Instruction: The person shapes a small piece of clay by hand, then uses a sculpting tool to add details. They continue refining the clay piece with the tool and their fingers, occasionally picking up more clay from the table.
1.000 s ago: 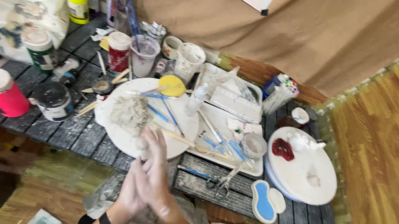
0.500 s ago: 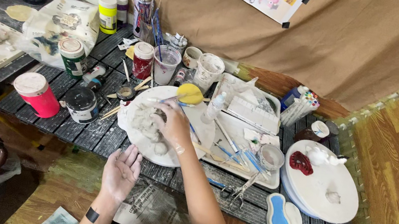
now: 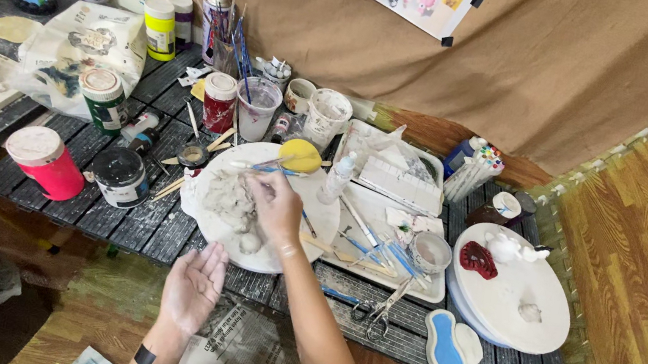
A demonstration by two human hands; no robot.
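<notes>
The left hand [image 3: 191, 289] hangs palm-up and spread, holding nothing, just below the table edge, perhaps kept free to take a piece. Up and to its right, the right hand [image 3: 276, 205] pinches at the grey clay [image 3: 229, 199] heaped on the round white plate [image 3: 324, 215], close enough to work. Brushes [image 3: 370, 245] lie just right of that hand, handy.

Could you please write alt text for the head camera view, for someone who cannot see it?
A person's right hand reaches into pale clay on a white plate, while the left hand waits palm-up below, on a cluttered dark slatted table.
</notes>
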